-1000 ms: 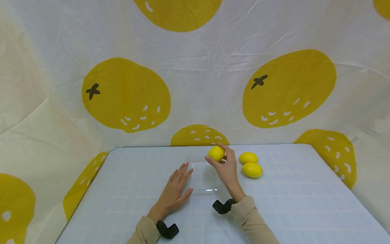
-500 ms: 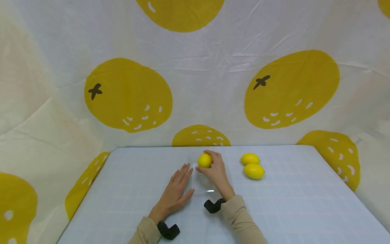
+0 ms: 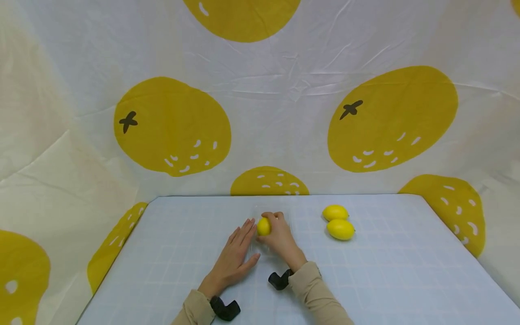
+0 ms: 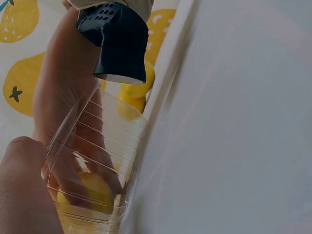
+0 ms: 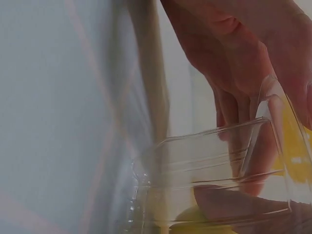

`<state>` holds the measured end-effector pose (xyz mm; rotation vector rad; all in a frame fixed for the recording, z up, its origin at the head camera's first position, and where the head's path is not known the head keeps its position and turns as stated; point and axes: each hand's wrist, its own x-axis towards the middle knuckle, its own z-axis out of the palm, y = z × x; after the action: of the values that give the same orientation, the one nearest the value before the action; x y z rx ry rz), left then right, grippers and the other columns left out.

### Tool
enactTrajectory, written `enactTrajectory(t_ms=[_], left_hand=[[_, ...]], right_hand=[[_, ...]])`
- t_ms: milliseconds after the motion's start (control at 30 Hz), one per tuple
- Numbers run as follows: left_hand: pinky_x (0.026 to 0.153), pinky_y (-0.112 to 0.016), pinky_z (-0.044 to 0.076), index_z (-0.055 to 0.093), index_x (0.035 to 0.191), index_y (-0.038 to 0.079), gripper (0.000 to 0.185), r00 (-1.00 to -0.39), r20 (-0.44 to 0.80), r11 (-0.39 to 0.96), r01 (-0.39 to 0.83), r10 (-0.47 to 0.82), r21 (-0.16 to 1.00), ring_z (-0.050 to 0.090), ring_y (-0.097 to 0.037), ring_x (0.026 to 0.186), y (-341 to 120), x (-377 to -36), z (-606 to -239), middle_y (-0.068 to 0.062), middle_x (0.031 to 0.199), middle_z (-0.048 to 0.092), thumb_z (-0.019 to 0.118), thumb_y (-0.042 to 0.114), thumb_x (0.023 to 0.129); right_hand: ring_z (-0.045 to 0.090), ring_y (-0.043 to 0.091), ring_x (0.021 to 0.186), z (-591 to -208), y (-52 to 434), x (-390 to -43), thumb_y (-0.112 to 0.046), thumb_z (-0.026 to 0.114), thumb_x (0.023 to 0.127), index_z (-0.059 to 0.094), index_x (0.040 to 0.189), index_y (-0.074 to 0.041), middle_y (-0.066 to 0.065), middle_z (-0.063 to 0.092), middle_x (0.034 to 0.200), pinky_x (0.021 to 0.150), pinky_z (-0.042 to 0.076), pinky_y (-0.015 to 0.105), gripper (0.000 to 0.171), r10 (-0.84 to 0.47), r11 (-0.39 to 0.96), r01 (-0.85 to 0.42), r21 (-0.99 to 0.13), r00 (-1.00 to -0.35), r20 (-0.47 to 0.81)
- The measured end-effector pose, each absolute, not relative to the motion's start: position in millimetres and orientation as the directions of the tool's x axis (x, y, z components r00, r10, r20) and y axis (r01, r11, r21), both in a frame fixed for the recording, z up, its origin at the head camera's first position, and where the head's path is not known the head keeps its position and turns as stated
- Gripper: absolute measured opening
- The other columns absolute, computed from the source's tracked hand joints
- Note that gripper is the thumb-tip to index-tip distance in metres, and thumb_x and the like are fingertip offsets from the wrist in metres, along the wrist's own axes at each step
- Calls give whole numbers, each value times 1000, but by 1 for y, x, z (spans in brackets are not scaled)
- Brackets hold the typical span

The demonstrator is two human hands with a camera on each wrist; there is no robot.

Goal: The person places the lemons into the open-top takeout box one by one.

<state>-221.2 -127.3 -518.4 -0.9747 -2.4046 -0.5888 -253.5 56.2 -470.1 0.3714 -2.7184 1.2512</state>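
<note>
My right hand (image 3: 280, 237) grips a yellow lemon (image 3: 263, 227) between thumb and fingers, low inside a clear plastic container (image 3: 286, 210). Through the ribbed wall of that container (image 4: 112, 126), the left wrist view shows the lemon (image 4: 95, 190) near the bottom with the right fingers around it. My left hand (image 3: 232, 259) lies with straight fingers along the container's left side. The right wrist view shows the clear wall (image 5: 209, 156) in front of the right thumb, with part of the lemon (image 5: 200, 226) at the lower edge.
Two more lemons, a rear one (image 3: 335, 212) and a front one (image 3: 341, 229), lie together right of the container. A pale checked cloth covers the table (image 3: 386, 271). A white curtain (image 3: 276, 126) with printed yellow fruit hangs behind it.
My right hand has carried the lemon leftward and down into the clear container. The left hand stays beside it, and the two other lemons have not moved on the table.
</note>
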Motion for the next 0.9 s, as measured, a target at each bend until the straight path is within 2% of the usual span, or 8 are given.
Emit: enactTrajectory(t_ms=[233,500,733,900], left_hand=[[112,-59,28,36,150,-2,71,-625,579,653,731,523,199,27,-30,147,-127,-222,-520,-16,159,32,52,39,95],[113,-56,27,36,151,-2,71,-638,569,666,719,518,200,27,-29,147,-126,-222,-520,-15,159,31,48,42,97],[109,-60,31,39,148,-4,70,-614,599,659,730,514,182,31,-31,145,-126,-222,-520,-17,157,34,48,44,98],[109,-61,31,39,148,-5,71,-607,608,647,738,512,192,31,-33,145,-126,-222,-519,-18,157,34,40,48,101]], right_hand=[[59,35,98,-472,57,-253,-14,84,75,56,132,-4,25,48,126,83,53,50,64,-209,644,-289,-708,-957,200],[57,38,104,-469,58,-252,-16,75,77,56,135,-1,26,47,131,85,52,51,63,-224,655,-313,-687,-950,220],[56,40,106,-473,58,-255,-11,81,75,60,126,3,21,57,126,90,49,51,57,-217,660,-390,-642,-917,334],[51,31,95,-473,57,-255,-14,87,71,66,119,0,15,66,122,82,48,42,55,-197,700,-413,-582,-896,398]])
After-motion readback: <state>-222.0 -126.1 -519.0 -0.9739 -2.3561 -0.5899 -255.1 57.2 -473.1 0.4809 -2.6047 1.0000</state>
